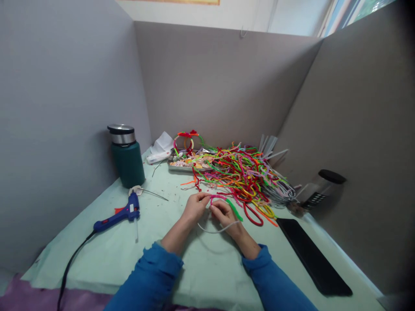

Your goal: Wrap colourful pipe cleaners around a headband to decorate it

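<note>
L hand [196,206] & R hand [224,214] close together over the tbl [207,268], just in front of the pile. Both grasp a hoop [218,232] btwn fingertips: pale bare arc at the bottom, pink fuzzy wrap along the top, green wrap on the R side. L fingers pinch the top L part by the pink; R fingers are at the pink too, exact contact pt unclear. Behind: big tangled pile of multicolor pipe cleaners [241,166], w/ metal tray [181,168] of small pcs at its L & a finished-looking multicolor ring [185,142] standing at the tray. White tissue [162,144] L of tray. Far L: green bottle [127,164], steel lid; blue glue gun [117,217] lying in front of it, black cord off the near edge. R: black flat case [313,255] on tbl, clear jar w/ black lid [320,188] tilted by the R panel [359,129].
</note>
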Available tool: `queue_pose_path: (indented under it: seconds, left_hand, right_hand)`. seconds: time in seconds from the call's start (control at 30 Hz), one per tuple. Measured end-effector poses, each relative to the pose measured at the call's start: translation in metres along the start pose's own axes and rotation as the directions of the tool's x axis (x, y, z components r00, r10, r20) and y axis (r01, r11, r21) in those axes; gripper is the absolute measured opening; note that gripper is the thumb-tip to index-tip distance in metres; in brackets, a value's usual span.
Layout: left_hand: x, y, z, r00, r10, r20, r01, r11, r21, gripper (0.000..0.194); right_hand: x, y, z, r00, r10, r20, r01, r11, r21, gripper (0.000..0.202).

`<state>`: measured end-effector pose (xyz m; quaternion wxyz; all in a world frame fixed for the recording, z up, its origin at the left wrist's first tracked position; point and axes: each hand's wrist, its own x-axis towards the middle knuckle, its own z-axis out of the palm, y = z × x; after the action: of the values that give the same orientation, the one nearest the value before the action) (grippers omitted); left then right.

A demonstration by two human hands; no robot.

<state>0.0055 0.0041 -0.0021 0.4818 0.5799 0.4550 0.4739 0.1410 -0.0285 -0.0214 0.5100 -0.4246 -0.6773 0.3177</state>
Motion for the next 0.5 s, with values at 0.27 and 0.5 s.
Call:
queue_pose_path:
  seconds: [0.27,0.5]
  left_hand:
    - [0.0019,-0.0042,-0.0017,0.984,0.169,0.05,-0.176,0.959,0.222,0.025]
    - [0.0024,-0.0045,-0.0048,0.985,0.173,-0.007,-0.163,0.941,0.296,0.027]
  right_hand:
    - [-0.0018,-0.002,-0.0005,0.996,0.068,-0.049,-0.062,0.991,0.121,0.024]
    - [-0.003,-0.0048,-0.0019,0.999,0.018,-0.045,-0.015,0.996,0.084,0.026]
